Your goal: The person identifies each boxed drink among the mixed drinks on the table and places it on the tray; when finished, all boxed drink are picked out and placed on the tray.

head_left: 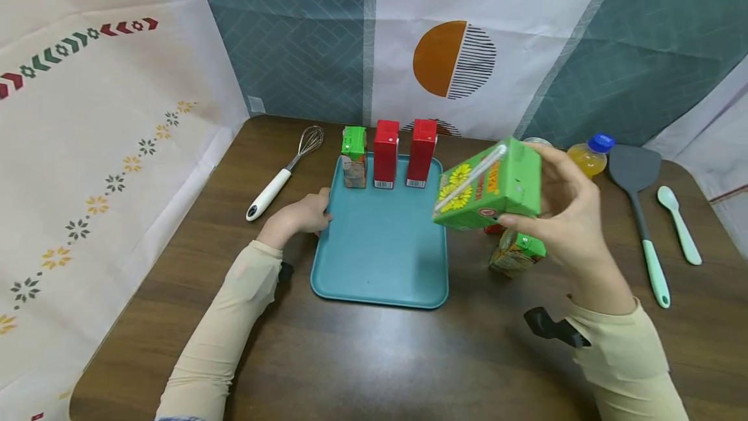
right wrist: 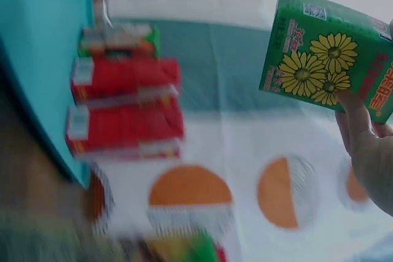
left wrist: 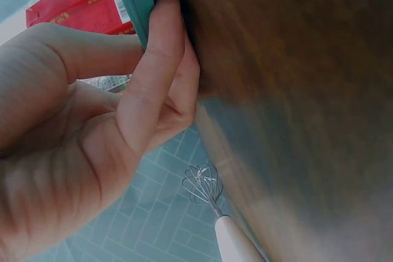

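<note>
My right hand (head_left: 569, 206) grips a green drink carton (head_left: 491, 184) printed with yellow flowers, a straw along its side. It is held tilted in the air by the right edge of a teal tray (head_left: 380, 245). My left hand (head_left: 304, 214) pinches the tray's left rim between thumb and fingers, as the left wrist view shows. Along the tray's far end stand two red cartons (head_left: 386, 154) and a green-topped carton (head_left: 354, 158). Behind the held carton, another green-topped carton (head_left: 517, 255) stands on the table, with a bit of red beside it mostly hidden.
A whisk (head_left: 286, 174) lies left of the tray. To the right are a blue-capped bottle of orange liquid (head_left: 589, 156), a grey spatula (head_left: 639, 213) with a mint handle and a mint spoon (head_left: 679, 225). Patterned cloth (head_left: 292, 38) hangs behind the wooden table (head_left: 362, 362).
</note>
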Motion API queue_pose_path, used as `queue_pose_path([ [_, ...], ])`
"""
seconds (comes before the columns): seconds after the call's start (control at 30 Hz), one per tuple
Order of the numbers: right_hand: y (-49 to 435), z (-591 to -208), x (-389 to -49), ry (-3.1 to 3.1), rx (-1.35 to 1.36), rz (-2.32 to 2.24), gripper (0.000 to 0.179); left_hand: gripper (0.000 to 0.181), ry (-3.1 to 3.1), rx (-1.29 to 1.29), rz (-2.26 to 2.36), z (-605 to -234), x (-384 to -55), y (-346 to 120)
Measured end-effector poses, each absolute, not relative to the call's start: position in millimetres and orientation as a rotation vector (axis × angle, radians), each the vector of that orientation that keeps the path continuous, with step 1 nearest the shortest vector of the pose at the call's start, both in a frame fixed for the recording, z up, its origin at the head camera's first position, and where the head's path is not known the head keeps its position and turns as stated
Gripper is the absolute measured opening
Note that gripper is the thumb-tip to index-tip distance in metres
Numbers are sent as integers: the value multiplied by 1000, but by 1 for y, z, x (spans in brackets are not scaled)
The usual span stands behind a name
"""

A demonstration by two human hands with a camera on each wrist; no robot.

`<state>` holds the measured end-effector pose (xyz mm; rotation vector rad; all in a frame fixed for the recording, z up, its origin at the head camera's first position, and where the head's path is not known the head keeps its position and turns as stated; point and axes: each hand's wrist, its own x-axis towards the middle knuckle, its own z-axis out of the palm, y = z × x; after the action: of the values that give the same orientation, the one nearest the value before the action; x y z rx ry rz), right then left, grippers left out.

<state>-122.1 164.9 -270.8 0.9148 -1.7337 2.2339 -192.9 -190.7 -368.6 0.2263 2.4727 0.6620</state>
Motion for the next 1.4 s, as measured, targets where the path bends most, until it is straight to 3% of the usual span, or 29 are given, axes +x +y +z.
queue_pose_path([
  [0.53, 61, -303, -179, -2231, 789, 2323, 71, 65, 2487, 233, 636, -370, -195, -191],
  [0.73, 33, -322, -189, -2600, 757, 2056, 72, 61, 2481, 260, 695, -372, -195, -192],
  [1.4, -2, -344, -197, -2877, 661, 2047, 76, 56, 2475, 236, 704, -369, -195, -192],
])
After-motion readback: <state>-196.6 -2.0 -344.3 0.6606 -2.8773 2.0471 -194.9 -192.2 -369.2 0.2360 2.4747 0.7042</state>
